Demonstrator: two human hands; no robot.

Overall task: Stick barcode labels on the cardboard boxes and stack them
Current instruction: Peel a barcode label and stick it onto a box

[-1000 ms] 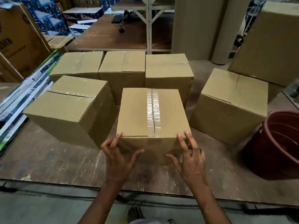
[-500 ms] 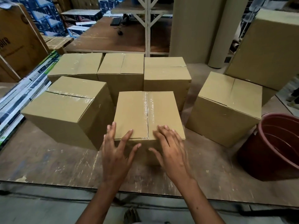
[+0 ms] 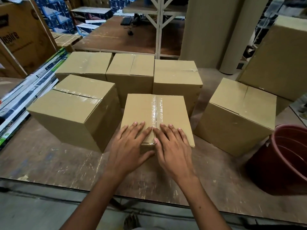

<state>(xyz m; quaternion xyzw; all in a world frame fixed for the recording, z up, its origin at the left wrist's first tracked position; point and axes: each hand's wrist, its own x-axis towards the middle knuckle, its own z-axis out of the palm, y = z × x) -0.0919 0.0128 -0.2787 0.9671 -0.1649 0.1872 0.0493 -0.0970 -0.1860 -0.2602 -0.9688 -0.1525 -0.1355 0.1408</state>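
Observation:
A taped cardboard box (image 3: 167,110) stands in the middle of the wooden table (image 3: 49,160), nearest me. My left hand (image 3: 131,150) lies flat on the near edge of its top, thumb down the front face. My right hand (image 3: 172,146) lies flat beside it, fingers straight, the two index fingers meeting at the tape seam. More sealed boxes surround it: one at the left (image 3: 73,110), three in a row behind (image 3: 131,72), one at the right (image 3: 237,113). No barcode label is visible.
A dark red bucket (image 3: 282,160) stands at the table's right edge. A large box (image 3: 279,63) sits at the far right. Printed flat cartons (image 3: 25,90) lie along the left. Tall cardboard rolls (image 3: 212,30) stand behind.
Both hands moved from the box's front corners up onto its top and came together at the tape seam.

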